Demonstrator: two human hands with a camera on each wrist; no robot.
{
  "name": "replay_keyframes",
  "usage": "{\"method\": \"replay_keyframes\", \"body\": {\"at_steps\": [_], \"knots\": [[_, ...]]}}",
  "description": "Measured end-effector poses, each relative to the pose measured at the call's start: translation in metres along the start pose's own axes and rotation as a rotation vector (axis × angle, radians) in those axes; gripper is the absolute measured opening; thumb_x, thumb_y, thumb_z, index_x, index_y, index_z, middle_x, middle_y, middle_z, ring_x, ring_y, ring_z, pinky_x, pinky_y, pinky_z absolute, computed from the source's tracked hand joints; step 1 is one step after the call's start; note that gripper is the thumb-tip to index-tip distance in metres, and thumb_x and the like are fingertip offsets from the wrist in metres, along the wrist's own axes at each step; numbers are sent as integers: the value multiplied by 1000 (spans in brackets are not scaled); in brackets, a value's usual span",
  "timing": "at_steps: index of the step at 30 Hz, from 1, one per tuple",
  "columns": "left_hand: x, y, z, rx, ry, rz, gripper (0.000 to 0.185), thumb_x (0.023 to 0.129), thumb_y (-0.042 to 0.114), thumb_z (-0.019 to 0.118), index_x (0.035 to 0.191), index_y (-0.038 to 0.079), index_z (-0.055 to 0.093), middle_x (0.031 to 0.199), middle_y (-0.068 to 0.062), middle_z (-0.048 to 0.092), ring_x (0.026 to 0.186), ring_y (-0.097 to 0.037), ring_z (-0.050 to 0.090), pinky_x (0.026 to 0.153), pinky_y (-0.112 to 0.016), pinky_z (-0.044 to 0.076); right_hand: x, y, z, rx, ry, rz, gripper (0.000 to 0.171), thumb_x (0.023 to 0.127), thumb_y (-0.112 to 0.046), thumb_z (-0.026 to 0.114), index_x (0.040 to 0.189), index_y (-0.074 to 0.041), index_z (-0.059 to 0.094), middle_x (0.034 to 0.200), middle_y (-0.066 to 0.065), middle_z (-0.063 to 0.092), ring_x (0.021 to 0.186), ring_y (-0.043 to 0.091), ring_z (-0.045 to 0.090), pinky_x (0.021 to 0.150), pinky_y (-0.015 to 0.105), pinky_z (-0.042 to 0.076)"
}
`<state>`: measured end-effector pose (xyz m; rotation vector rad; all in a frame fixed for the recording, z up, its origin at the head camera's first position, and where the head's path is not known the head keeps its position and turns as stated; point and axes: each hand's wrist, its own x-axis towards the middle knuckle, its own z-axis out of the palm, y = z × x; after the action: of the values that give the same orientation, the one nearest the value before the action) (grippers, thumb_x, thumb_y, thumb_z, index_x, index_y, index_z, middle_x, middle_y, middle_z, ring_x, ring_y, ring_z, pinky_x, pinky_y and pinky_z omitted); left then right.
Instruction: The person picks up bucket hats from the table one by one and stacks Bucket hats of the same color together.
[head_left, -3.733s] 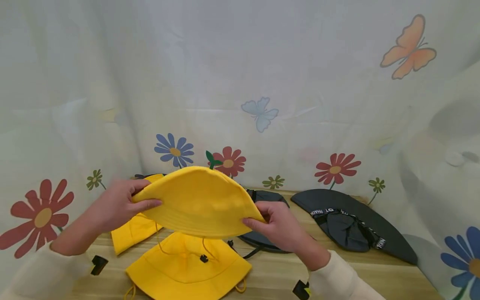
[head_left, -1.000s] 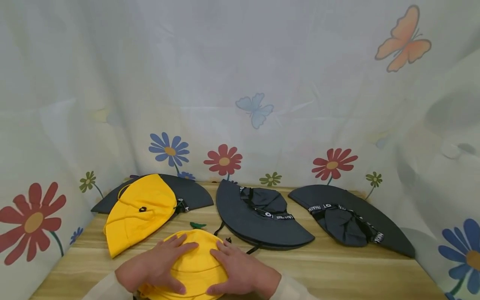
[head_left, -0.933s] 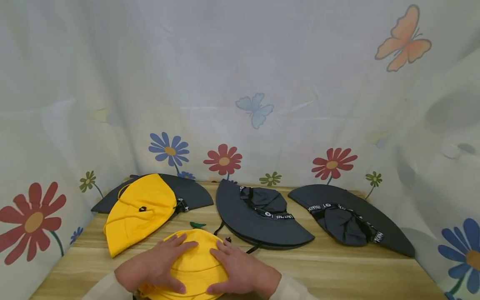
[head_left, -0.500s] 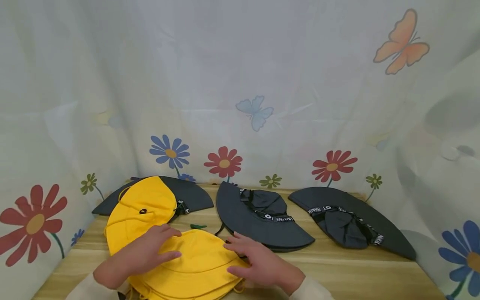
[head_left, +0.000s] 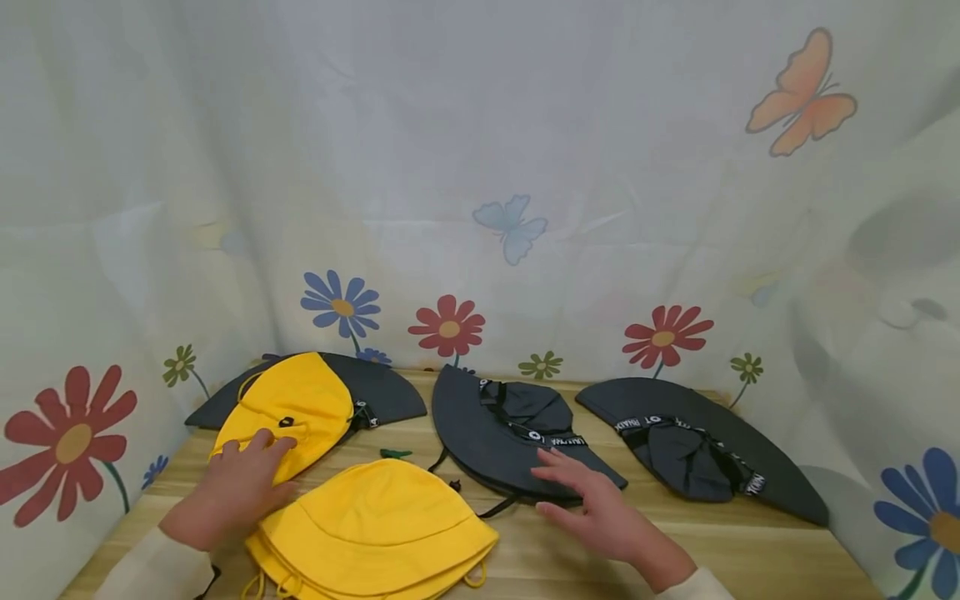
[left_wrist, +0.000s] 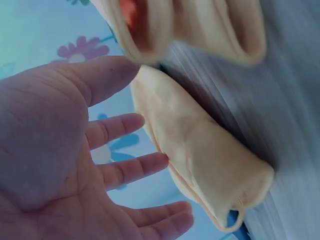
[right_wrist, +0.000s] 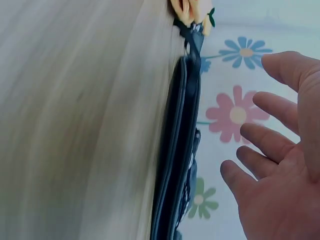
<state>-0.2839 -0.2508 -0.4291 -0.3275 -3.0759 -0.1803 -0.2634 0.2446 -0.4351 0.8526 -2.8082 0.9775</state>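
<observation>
Front left of centre, one yellow bucket hat (head_left: 382, 517) lies flat on top of another, with a green sprout (head_left: 395, 454) at its crown. My left hand (head_left: 243, 483), fingers spread and holding nothing, reaches over the near part of a second yellow hat (head_left: 307, 400) further back. In the left wrist view, its fingertips overlap that folded hat (left_wrist: 200, 135). My right hand (head_left: 592, 508) hovers before the middle dark sun hat (head_left: 517, 450), its fingers extended. The right wrist view shows that hat's folded brim (right_wrist: 175, 150) apart from the fingers.
A dark hat (head_left: 393, 392) lies partly under the rear yellow hat. Another dark hat (head_left: 757, 442) rests at the right. Behind the wooden table (head_left: 675, 558) hangs a flower-printed curtain (head_left: 570, 317).
A yellow hat held up earlier now lies on the front one. Both hands have left it after pressing on it: left toward the rear yellow hat, right toward the middle dark hat.
</observation>
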Motion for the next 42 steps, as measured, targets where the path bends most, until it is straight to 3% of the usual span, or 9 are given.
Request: {"method": "replay_keyframes", "body": {"at_steps": [9,15,18,25,30,36,39,42], "knots": [[7,-21,9,-51,-76,-5,66,85,25,82,140,4,52,118,-24,52,88,-39,51,73,-57,54,-10,7,-8,20,6,70,50,99,-48,64,142,-23,61,159,6,47,151,39,35,113,65,37],[10,-30,15,-50,-24,29,78,79,21,87,142,0,45,113,-23,52,85,-36,54,72,-54,56,-11,5,-11,27,3,94,49,99,-44,66,142,-20,61,160,7,46,152,38,35,113,66,36],[14,-33,15,-41,-28,36,73,81,16,85,139,-4,46,111,-22,52,82,-32,54,75,-52,56,-13,5,-11,14,9,117,49,98,-43,67,142,-20,61,161,5,45,151,35,37,113,64,38],[18,-38,14,-28,-69,6,47,93,8,65,135,-8,50,112,-25,53,82,-35,58,73,-54,55,-15,3,-7,-23,-1,106,48,98,-39,68,142,-20,61,161,8,45,146,36,45,109,62,45],[19,-38,13,1,-18,-29,41,95,9,65,131,-7,54,109,-25,56,84,-37,60,72,-56,56,-15,4,-7,-19,-2,118,46,98,-36,69,141,-21,61,161,5,45,147,34,45,109,59,46],[19,-37,5,-35,60,-94,35,95,0,58,127,-13,54,100,-26,66,87,-39,66,80,-57,57,-15,5,-8,-11,-10,118,46,98,-36,69,141,-20,61,161,6,44,147,34,45,108,59,46],[18,-36,-1,-73,145,-127,32,96,-3,56,125,-14,51,98,-29,67,84,-39,67,77,-58,57,-13,3,-8,-3,-16,106,46,99,-38,67,140,-20,62,161,6,45,147,34,45,109,60,45],[14,-31,-8,-96,274,-155,26,97,-3,55,121,-12,50,99,-32,66,77,-39,65,74,-60,57,-11,1,-6,1,-22,94,45,99,-43,66,139,-23,63,160,4,46,147,34,45,110,61,44]]}}
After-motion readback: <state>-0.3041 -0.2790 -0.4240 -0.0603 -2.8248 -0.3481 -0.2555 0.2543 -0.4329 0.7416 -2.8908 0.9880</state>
